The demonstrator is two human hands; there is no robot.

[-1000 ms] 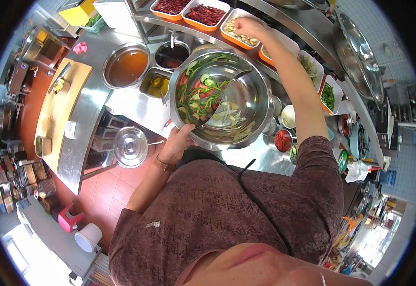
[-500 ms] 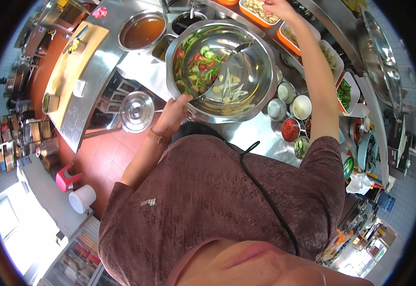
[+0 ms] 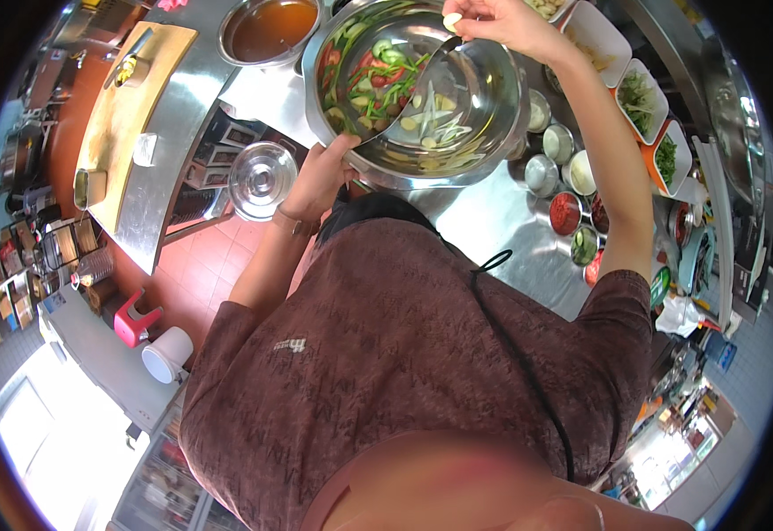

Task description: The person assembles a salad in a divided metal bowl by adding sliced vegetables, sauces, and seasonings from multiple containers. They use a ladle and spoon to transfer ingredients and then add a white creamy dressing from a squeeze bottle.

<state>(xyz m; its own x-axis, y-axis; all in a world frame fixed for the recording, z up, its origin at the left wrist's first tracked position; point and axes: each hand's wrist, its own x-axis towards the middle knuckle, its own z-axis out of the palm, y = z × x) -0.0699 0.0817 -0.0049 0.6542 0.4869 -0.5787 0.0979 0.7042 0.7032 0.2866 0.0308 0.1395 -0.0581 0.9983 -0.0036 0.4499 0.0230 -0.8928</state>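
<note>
A large metal basin (image 3: 502,133) sits near my waist on the counter. In it lie mixed cut vegetables (image 3: 386,75), green and red, plus pale strips and pale round slices (image 3: 435,128). A long, thin-handled utensil (image 3: 420,88), perhaps a ladle, leans across the inside. My left hand (image 3: 323,173) is closed at the basin's near left rim, where the utensil's handle also ends; whether it grips both is unclear. Over the basin's far right rim, my right hand (image 3: 497,26) pinches a pale, rounded slice (image 3: 453,21) between its fingertips.
Beyond the basin stands a pot of brown liquid (image 3: 271,34). On the right are trays of cut greens (image 3: 667,159) and pale pieces (image 3: 586,49), with small metal cups (image 3: 541,174) and red seasoning (image 3: 565,214) nearer. A wooden board (image 3: 152,97) lies left.
My right hand has moved from the far tray of pale pieces to the left, over the basin, with a slice. My left hand stays at the rim. The whole view has shifted slightly.
</note>
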